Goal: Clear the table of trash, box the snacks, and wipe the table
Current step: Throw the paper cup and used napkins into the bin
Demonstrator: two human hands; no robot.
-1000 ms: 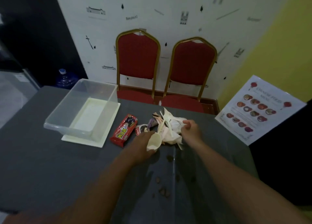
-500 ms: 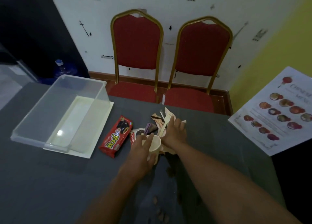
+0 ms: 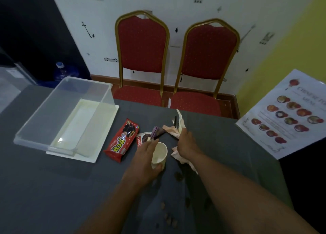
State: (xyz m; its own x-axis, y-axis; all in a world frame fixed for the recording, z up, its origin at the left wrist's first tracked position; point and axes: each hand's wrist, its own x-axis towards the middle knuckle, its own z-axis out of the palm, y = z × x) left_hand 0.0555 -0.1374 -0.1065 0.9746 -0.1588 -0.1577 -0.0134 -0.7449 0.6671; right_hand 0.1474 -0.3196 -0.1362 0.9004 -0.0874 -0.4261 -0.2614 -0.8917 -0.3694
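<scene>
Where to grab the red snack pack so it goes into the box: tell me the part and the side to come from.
Pinch the red snack pack across its narrow middle, coming from above. It lies flat on the table, long axis running near to far, both long edges free; the Choco Pie wrapper sits close on its right.

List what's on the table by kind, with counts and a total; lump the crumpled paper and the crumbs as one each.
Clear storage box: 1
White lid under the box: 1
Snack packs: 2 (red pack, Choco Pie)
Paper cup, in the left hand: 1
Crumpled paper trash, under the right hand: 1
Purple wrapper: 1
Crumb scatter: 1
Total: 8
</scene>
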